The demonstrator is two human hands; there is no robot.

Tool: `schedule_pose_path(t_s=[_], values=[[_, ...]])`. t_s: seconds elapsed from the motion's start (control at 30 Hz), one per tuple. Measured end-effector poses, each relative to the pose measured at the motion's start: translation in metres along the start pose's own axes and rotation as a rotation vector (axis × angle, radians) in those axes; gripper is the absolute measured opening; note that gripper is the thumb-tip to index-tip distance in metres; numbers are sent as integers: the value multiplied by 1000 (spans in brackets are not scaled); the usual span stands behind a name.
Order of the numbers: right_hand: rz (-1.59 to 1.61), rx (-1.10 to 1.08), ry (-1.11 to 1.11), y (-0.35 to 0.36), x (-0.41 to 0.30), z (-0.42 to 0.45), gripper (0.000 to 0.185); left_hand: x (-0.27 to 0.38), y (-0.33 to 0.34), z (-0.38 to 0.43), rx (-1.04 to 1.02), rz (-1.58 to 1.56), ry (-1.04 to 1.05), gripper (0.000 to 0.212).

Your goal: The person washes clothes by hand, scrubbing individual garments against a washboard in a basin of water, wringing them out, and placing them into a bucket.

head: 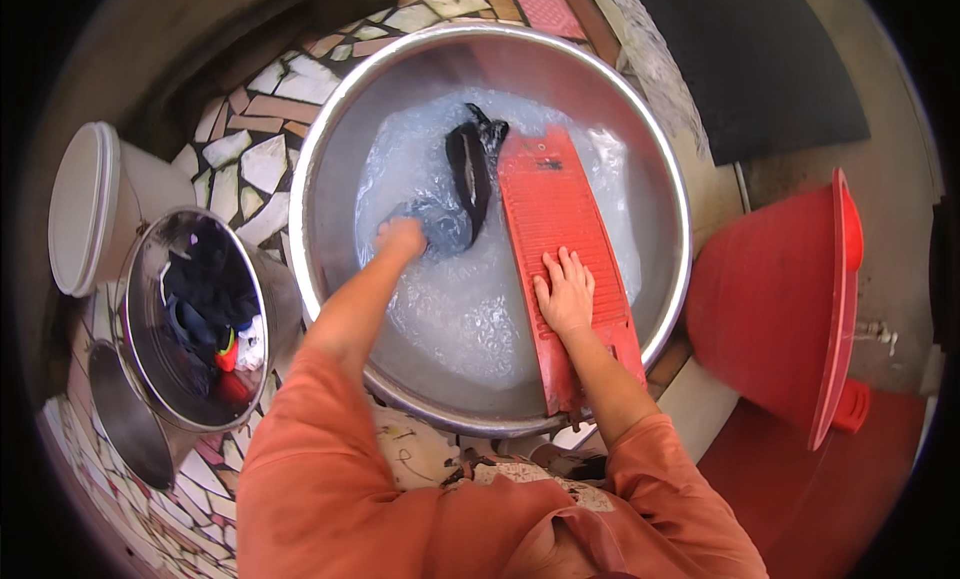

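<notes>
A large round metal basin [330, 166] holds cloudy, rippled water. A red ridged washboard [555, 204] leans in it, its lower end over the near rim. My right hand [568, 290] lies flat on the washboard's ridges, fingers spread. My left hand [401, 236] is down at the water beside a bluish cloth [446, 230] just under the surface; its fingers are partly hidden and blurred, so its grip is unclear. A black wet cloth [468, 174] floats between that bluish cloth and the washboard's upper left edge.
At left stand a metal bucket [264, 309] with dark and coloured clothes, a white lidded bucket [79, 207] and another metal vessel [124, 417]. A large red plastic tub [765, 301] rests on its side at right, near a wall tap [877, 333]. Broken tile paves the floor.
</notes>
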State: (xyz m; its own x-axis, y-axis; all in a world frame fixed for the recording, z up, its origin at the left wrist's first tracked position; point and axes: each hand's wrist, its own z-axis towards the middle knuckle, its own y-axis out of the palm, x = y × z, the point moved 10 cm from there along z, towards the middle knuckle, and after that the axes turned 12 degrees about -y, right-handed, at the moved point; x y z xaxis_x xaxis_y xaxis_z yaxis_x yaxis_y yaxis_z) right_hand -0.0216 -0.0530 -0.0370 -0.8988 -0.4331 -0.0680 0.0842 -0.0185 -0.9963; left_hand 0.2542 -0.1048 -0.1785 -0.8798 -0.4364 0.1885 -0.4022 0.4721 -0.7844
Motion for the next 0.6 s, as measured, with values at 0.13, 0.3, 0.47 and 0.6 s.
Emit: schedule_pose_path(t_s=[0.13, 0.3, 0.47, 0.6], values=[[460, -519, 191, 38, 12, 23, 50, 41, -88, -52, 139, -631, 299, 30], [1790, -49, 1051, 66, -52, 43, 51, 86, -180, -164, 63, -1083, 570, 17], [2449, 170, 885, 72, -94, 75, 46, 104, -211, -230, -235, -1195, 814, 17], [2704, 227, 735, 65, -96, 90, 42, 100, -209, -226, -503, -1271, 813, 15]])
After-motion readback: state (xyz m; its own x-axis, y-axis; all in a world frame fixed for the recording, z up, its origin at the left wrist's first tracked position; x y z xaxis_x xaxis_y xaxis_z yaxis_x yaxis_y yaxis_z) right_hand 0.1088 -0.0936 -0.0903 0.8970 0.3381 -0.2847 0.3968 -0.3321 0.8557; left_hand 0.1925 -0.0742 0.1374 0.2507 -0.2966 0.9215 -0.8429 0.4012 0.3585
